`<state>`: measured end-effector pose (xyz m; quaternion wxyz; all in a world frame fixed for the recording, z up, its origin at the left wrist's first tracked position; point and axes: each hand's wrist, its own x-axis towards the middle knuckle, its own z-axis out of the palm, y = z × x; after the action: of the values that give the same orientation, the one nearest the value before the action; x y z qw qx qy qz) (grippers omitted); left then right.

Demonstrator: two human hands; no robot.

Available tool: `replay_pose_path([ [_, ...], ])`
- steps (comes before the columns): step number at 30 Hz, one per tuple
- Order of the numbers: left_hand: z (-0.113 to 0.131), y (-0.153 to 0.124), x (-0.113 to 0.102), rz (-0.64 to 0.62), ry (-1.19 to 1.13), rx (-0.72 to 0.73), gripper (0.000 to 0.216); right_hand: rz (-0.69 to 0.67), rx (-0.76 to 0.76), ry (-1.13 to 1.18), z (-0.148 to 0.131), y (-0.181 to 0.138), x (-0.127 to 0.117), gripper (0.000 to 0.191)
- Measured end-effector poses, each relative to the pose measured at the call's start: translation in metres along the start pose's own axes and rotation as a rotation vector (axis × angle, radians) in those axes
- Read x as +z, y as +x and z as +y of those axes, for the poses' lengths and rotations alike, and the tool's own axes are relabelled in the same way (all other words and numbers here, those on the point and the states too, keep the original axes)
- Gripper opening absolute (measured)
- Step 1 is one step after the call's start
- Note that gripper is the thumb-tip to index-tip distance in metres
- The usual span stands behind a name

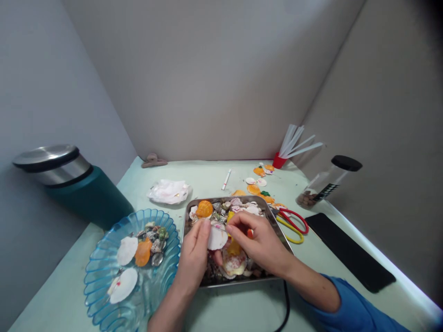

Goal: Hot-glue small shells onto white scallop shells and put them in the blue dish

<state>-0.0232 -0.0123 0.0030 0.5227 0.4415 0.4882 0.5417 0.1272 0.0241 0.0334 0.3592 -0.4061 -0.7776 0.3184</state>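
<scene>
My left hand (197, 249) grips a white scallop shell (218, 236) between thumb and fingers, its pale face turned up. At the shell's right edge, my right hand (252, 234) is closed in a pinch; what its fingertips hold, if anything, is too small to make out. Both hands are over a metal tray (242, 282) full of mixed seashells. An orange scallop shell (205, 209) lies in its back left corner. Below my right hand, a yellow tool (234, 248) is partly hidden among the shells.
On the left are a blue scalloped dish (90, 281) with shells and a teal bottle (86, 196). Scissors (294, 226), a black flat slab (349, 251), a jar (328, 182) and a red cup (278, 160) of white sticks stand or lie right. A black cord (287, 306) runs near the front.
</scene>
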Motion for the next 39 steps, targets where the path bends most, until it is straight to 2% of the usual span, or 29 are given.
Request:
replay_pose_path([
  [14,-0.0026,-0.001,-0.0028,0.152,0.046,0.01,0.033,-0.033,-0.078,-0.032,-0.0023,-0.0041,0.0045,0.016],
  [25,-0.0046,0.0008,-0.005,0.088,0.028,0.015,0.033,-0.072,-0.119,-0.028,0.0007,-0.0051,0.0079,0.017],
  [33,-0.004,0.0011,-0.0006,0.072,-0.038,-0.013,0.031,0.002,-0.107,-0.061,0.0027,-0.0032,0.0077,0.023],
  [39,-0.0001,0.0007,0.0008,-0.013,-0.035,-0.036,0.024,0.007,-0.063,-0.064,0.0051,-0.0016,0.0066,0.024],
])
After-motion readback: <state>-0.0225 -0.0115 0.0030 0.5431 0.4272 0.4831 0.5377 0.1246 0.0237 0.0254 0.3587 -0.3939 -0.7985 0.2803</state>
